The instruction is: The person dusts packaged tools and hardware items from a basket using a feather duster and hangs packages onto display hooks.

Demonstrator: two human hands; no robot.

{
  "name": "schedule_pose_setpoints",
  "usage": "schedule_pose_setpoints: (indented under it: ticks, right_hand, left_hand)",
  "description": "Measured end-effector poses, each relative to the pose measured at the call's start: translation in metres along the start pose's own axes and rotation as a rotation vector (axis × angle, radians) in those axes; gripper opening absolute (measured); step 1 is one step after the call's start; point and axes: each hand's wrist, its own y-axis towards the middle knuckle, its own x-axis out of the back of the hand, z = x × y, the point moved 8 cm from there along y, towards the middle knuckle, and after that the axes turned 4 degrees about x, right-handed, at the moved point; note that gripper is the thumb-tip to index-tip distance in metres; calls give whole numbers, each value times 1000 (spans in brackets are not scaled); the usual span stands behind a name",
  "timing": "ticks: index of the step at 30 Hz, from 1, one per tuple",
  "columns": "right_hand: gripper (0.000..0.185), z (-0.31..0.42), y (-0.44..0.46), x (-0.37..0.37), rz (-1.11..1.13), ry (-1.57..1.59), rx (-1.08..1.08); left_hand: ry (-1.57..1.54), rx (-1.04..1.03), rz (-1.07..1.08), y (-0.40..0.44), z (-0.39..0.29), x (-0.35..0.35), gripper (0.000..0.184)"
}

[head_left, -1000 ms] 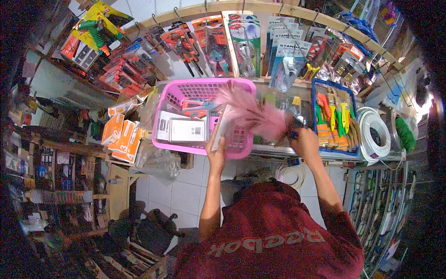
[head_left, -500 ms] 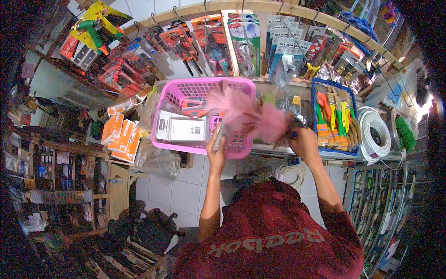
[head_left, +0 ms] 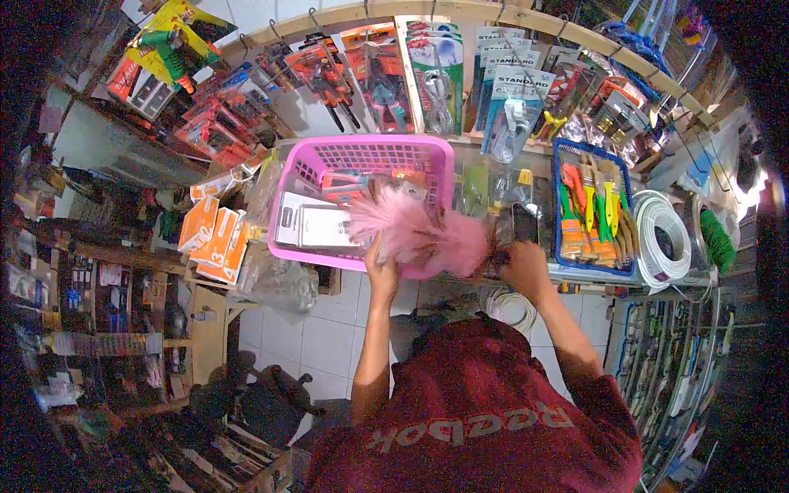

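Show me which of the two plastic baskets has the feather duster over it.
The pink basket, the larger one on the left: the feather duster covers part of it. The smaller blue basket holds paintbrushes instead.

left hand held upright, partly hidden | right hand curled into a grip | both forearms extended forward

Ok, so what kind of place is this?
Most likely a small hardware shop: packaged tools hang in rows below a wooden rail, a bunch of paintbrushes stands on display, and a thick white coil sits beside them.
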Motion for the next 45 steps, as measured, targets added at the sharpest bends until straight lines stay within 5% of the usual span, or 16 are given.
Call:
schedule_pose_setpoints:
  ticks: [18, 26, 30, 33, 35, 37, 38, 41, 45]
  right_hand:
    - [14, 21, -21, -5, 110, -42, 113]
    - [16, 21, -28, 4, 104, -54, 127]
    - [17, -15, -17, -6, 37, -93, -30]
    - [18, -16, -13, -1, 21, -66, -22]
    - [18, -15, -15, -16, 102, -165, 70]
    - [19, -25, -12, 3, -42, -4, -51]
    - [19, -29, -11, 13, -113, 75, -108]
    - [19, -30, -9, -5, 58, -83, -33]
    - [18, -41, -6, 6, -104, 62, -103]
  left_hand:
    - [13, 16, 5, -5, 16, -5, 21]
    - [252, -18, -106, -7, -10, 0, 22]
    - [435, -36, -146, -9, -18, -3, 22]
    - [89, 6, -176, -11, 0, -2, 23]
    - [258, 29, -151, -10, -2, 0, 26]
    - [417, 55, -123, -11, -9, -4, 29]
    - [223, -85, -137, -13, -53, -22, 32]
    - [153, -112, -138, -10, -8, -9, 41]
    - [212, -58, 40, -8, -17, -17, 36]
